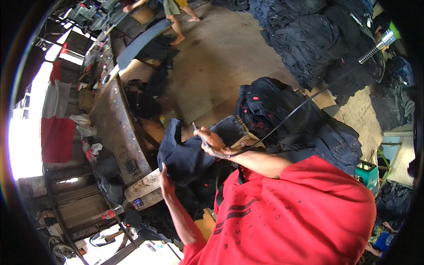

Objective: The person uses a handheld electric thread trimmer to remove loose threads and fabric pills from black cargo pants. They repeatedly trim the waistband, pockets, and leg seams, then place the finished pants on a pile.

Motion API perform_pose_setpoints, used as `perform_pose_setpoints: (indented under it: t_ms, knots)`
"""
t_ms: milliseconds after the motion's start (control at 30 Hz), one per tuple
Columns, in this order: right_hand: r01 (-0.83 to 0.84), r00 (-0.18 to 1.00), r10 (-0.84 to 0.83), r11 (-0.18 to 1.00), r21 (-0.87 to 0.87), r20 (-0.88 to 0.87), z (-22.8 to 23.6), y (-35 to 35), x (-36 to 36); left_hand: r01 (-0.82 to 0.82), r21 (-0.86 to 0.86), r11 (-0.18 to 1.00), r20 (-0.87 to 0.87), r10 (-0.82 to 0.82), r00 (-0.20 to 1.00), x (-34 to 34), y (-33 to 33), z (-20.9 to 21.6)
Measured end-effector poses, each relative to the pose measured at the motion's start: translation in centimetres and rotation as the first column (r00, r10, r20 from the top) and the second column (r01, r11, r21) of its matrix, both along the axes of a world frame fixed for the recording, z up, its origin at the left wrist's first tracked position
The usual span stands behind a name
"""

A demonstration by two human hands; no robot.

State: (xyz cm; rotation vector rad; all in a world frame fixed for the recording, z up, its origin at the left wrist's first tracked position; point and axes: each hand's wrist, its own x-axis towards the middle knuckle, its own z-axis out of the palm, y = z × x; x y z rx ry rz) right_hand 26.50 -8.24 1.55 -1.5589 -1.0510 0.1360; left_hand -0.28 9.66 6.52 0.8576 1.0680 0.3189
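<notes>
My right hand [213, 140] is closed around a slim rotary handpiece [195, 126], its metal tip pointing up and left. From the handpiece a black flexible shaft [291, 112] with a coiled spring sleeve runs across my forearm to the upper right. Below that hand lies a dark denim garment [183, 152], spread and partly bunched in front of me. My left hand [167, 182] grips the garment's near left edge, its fingers partly hidden against the cloth. A dark denim piece with a frayed edge [232, 128] lies just right of the handpiece.
Folded dark jeans [282, 115] are piled close on the right, with a large heap of dark cloth [309, 39] beyond. A long wooden bench [119, 128] runs along the left. A silver motor end [386, 39] is at the upper right. Another person's bare legs [176, 28] show at the far side.
</notes>
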Motion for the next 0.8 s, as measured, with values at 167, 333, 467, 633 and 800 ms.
perform_pose_setpoints:
  t_ms: [167, 333, 467, 633, 800]
  knots:
    - [0.190, 0.981, -0.192, 0.979, -0.070, -0.032, 1.4, -8.0, 11.8, 0.217, 0.325, 0.921, -0.313, -0.112, 0.943, 11.9, -1.1, -4.3]
    - [0.430, 0.903, -0.422, 0.889, -0.159, 0.079, 3.4, -18.6, 23.5, 0.123, 0.239, 0.963, -0.198, -0.076, 0.977, 27.3, -19.1, -4.7]
    - [0.432, 0.892, -0.448, 0.883, -0.183, -0.057, 3.6, -23.9, 27.5, 0.274, 0.100, 0.957, -0.022, -0.273, 0.962, 33.3, -33.1, -6.1]
    - [0.310, 0.939, -0.338, 0.909, -0.280, -0.060, 3.0, -25.6, 24.5, 0.368, 0.409, 0.835, -0.352, -0.228, 0.908, 27.3, -33.1, -11.5]
    - [0.118, 0.968, -0.190, 0.922, -0.369, -0.165, 0.4, -24.6, 15.9, 0.259, 0.600, 0.757, -0.344, -0.048, 0.938, 12.6, -28.2, -12.7]
